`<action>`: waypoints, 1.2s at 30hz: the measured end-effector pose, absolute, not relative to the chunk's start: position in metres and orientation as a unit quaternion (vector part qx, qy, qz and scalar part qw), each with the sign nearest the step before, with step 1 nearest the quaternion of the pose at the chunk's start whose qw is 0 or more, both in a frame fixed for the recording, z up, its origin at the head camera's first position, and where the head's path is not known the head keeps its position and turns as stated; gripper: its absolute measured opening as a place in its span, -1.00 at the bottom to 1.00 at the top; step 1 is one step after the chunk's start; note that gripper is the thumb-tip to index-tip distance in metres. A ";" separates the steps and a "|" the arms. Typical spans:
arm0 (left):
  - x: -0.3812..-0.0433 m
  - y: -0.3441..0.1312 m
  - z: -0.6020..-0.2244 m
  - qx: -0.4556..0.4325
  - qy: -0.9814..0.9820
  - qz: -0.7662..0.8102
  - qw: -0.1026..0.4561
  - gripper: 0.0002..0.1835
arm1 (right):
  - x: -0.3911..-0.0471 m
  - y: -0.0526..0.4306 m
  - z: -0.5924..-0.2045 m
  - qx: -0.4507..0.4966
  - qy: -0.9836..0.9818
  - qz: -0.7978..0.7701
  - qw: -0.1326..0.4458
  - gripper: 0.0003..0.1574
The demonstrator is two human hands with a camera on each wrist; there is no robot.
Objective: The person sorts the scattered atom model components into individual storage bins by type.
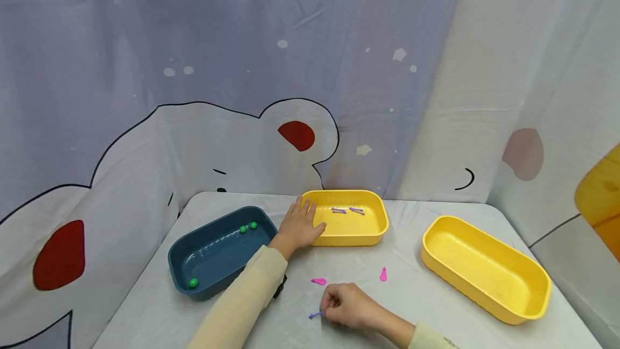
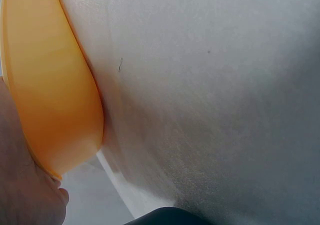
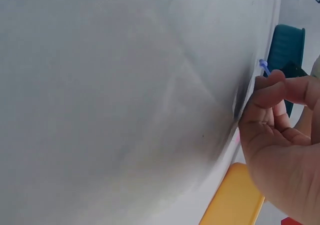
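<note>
In the head view, my left hand (image 1: 297, 226) rests over the left end of a yellow tray (image 1: 347, 240), fingers spread and fairly straight on its rim. Two pairs of thin purple pieces (image 1: 357, 211) lie inside that tray. My right hand (image 1: 350, 306), low over the table, pinches a small purple stick with a knobbed end (image 1: 316, 315) between thumb and fingertips. The right wrist view also shows that knobbed end (image 3: 263, 63) sticking out past the fingers. Two small pink bulb-shaped pieces, one left (image 1: 318, 281) and one right (image 1: 384, 274), lie on the table beyond the right hand.
A dark blue tray (image 1: 181, 245) stands at the left, with a few green balls (image 1: 194, 283) in it. Another yellow tray (image 1: 477, 298) sits angled at the right. White cloth (image 1: 407, 316) covers the table, and a printed curtain (image 1: 368, 69) hangs behind it.
</note>
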State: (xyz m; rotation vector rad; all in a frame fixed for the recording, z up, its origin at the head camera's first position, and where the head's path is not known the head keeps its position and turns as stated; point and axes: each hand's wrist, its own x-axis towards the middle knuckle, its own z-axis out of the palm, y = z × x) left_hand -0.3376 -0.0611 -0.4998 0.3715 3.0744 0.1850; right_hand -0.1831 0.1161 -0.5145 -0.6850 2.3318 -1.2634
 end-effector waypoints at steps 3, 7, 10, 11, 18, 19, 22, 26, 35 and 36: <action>-0.338 -0.061 -0.499 0.120 0.991 0.063 0.021 -0.13 | -0.184 0.117 -0.514 -0.232 0.830 -0.464 0.203 -0.90; -0.337 -0.061 -0.498 0.121 0.990 0.067 0.022 -0.13 | -0.186 0.119 -0.511 -0.226 0.829 -0.472 0.197 -0.89; -0.337 -0.062 -0.498 0.122 0.990 0.068 0.020 -0.14 | -0.188 0.121 -0.509 -0.231 0.832 -0.470 0.181 -0.83; -0.337 -0.062 -0.498 0.123 0.990 0.068 0.019 -0.14 | -0.189 0.121 -0.508 -0.233 0.835 -0.468 0.174 -0.82; -0.337 -0.062 -0.498 0.121 0.990 0.071 0.020 -0.14 | -0.198 0.127 -0.502 -0.216 0.834 -0.482 0.161 -0.85; -0.337 -0.062 -0.498 0.121 0.990 0.072 0.020 -0.14 | -0.199 0.128 -0.500 -0.212 0.832 -0.486 0.162 -0.86; -0.336 -0.062 -0.497 0.121 0.990 0.073 0.021 -0.14 | -0.203 0.130 -0.495 -0.205 0.828 -0.495 0.162 -0.93; -0.335 -0.062 -0.496 0.122 0.990 0.073 0.021 -0.14 | -0.210 0.134 -0.489 -0.199 0.831 -0.495 0.159 -0.96; -0.335 -0.061 -0.497 0.114 0.990 0.073 0.023 -0.13 | -0.227 0.147 -0.474 -0.168 0.825 -0.522 0.136 -0.89; -0.336 -0.061 -0.497 0.113 0.991 0.072 0.023 -0.13 | -0.230 0.148 -0.473 -0.159 0.825 -0.526 0.134 -0.88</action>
